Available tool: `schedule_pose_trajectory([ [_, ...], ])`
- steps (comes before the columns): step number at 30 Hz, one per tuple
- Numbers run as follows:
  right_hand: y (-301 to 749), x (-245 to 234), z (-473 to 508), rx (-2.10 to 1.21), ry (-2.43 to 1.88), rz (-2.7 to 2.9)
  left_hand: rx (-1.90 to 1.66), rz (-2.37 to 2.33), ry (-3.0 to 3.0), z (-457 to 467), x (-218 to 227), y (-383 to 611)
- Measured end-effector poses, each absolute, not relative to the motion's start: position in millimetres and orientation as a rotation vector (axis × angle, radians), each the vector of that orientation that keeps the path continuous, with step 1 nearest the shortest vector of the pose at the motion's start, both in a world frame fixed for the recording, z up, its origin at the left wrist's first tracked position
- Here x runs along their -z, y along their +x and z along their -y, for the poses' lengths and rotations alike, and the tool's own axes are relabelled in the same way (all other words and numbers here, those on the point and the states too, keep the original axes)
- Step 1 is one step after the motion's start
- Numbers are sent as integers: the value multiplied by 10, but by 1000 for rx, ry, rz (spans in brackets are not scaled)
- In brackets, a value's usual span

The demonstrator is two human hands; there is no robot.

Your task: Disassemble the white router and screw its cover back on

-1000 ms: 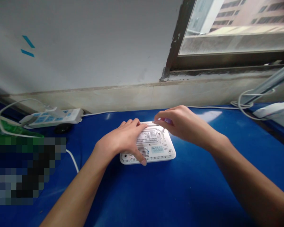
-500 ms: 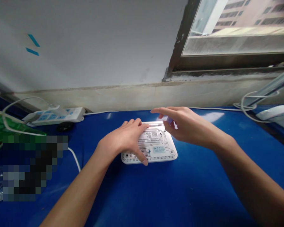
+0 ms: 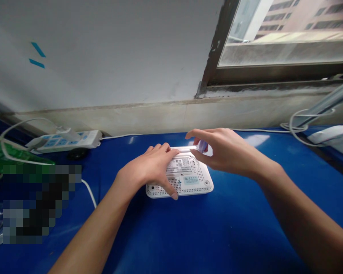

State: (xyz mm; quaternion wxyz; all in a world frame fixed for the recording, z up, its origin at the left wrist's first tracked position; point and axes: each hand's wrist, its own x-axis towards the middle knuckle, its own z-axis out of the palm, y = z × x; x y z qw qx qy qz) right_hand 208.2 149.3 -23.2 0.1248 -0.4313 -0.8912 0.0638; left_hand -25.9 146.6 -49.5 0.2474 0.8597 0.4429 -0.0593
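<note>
A white router (image 3: 194, 189) lies underside up on the blue table, showing labels, vent holes and round corner feet. Across its left part rests my left hand (image 3: 151, 167), thumb at the near edge and fingers over the far side, gripping it. A white bar (image 3: 185, 148), which looks like a folded antenna, runs along the router's far edge. At the bar's right end, my right hand (image 3: 220, 150) has its thumb and fingers curled round a small translucent purplish piece (image 3: 201, 145). Most of that piece is hidden by the fingers, so its kind is unclear.
A white power strip (image 3: 71, 140) with a plugged-in adapter stands at the back left, a dark round object (image 3: 77, 153) before it. White cables run along the wall. A green package (image 3: 20, 156) lies far left. At the right stand a metal pole (image 3: 322, 102) and coiled cable.
My right hand has shifted slightly, and the translucent purplish piece now shows more, up against the bar's right end. My left hand keeps its grip on the router.
</note>
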Motion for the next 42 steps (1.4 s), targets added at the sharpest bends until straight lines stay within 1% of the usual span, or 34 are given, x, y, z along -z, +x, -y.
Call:
schedule_pose_trajectory([
  [4, 2080, 239, -1510, -246, -1300, 2571, 149, -1206, 2345, -1467, 496, -264],
  [11, 2112, 220, -1486, -277, -1175, 2595, 133, -1197, 2343, -1468, 509, -269],
  [16, 2085, 242, -1498, -254, -1292, 2561, 142, -1204, 2337, -1465, 500, -267],
  [22, 2132, 236, -1492, -329, -1204, 2565, 136, -1192, 2346, -1470, 509, -269],
  [28, 2120, 263, -1523, -361, -1303, 2495, 165, -1212, 2329, -1462, 466, -258],
  [36, 2166, 288, -1536, -500, -1227, 2433, 157, -1202, 2347, -1473, 500, -265],
  [42, 2149, 307, -1519, -491, -1218, 2459, 132, -1179, 2359, -1490, 513, -290],
])
